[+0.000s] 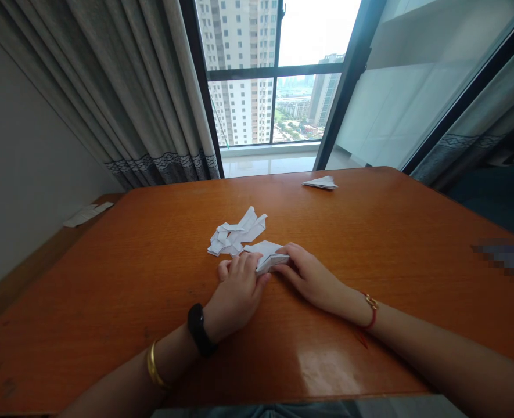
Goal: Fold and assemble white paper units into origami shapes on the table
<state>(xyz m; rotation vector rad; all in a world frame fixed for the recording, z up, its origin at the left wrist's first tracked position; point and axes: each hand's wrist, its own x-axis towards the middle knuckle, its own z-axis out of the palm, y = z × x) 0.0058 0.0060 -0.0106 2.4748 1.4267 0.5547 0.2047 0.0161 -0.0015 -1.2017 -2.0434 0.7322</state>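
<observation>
A folded piece of white paper [266,251] is held between both hands just above or on the table, its layers showing at the right edge. My left hand [239,284] grips its left side, fingers closed over the paper. On the right side, my right hand [306,274] pinches the paper between thumb and fingers. Right behind it lies a folded white paper figure [234,233] with several angular parts. Whether that figure touches the held paper I cannot tell.
The brown wooden table [391,232] spans the view. A white paper plane [320,183] rests near its far edge. White papers [88,214] lie beyond the table's left side. A blurred grey patch [507,261] is at the right. Behind stand a curtain [152,87] and a window.
</observation>
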